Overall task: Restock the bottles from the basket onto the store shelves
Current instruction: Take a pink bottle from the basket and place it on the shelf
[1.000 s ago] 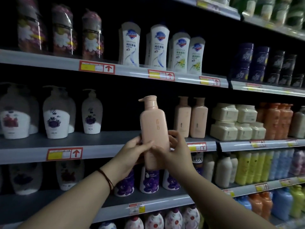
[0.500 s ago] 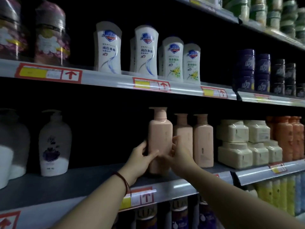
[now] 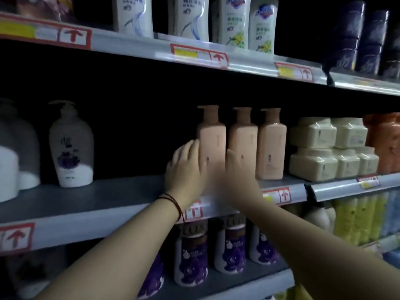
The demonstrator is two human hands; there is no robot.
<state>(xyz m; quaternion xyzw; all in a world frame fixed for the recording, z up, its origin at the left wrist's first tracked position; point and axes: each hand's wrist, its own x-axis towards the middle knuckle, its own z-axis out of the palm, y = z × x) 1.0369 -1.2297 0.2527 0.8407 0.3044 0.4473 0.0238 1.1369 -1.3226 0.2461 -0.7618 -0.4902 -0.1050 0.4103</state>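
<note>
**Pink bottle standing on the middle shelf, a hand on each side**

At the far left of the frame a white pump bottle [image 3: 70, 148] with a purple flower label stands on the grey middle shelf [image 3: 97, 198], well apart from the rest. Left of centre, the left hand [image 3: 186, 167], with a dark cord bracelet [image 3: 173, 202] on its wrist, lies with fingers straight and close together, flat against the left side of the pink bottle [image 3: 213, 139]. That bottle stands upright on the shelf at the centre of the frame, the leftmost of a row of three. Just right of it, the right hand [image 3: 238, 176] is blurred; its fingers reach up across the lower front of the bottles, and I cannot tell whether they are straight or curled. Next come two matching pink bottles [image 3: 270, 144], then stacked cream tubs [image 3: 324, 148] at centre right. Below centre, purple-labelled bottles [image 3: 192, 256] fill the lower shelf.
</note>
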